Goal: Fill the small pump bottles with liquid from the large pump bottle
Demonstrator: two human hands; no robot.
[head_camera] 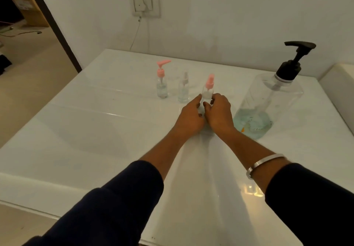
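Both my hands are closed around one small pump bottle with a pink top, standing upright on the white desk: my left hand wraps its near left side with the fingers curled in, and my right hand meets it from the right, fingertips pinched on the clear body just under the pink pump, so each grip is snug on that bottle (its lower half is hidden behind my knuckles, and I cannot tell how full it is). Just beyond and to the left stands a small clear bottle with a pale top, and left of that another small pump bottle with a pink spout pointing right, both upright and apart from my hands. To my right, near my right wrist, the large pump bottle stands with its black pump on, a shallow layer of blue-green liquid in its base. A silver bangle sits on my right forearm, above the dark sleeve.
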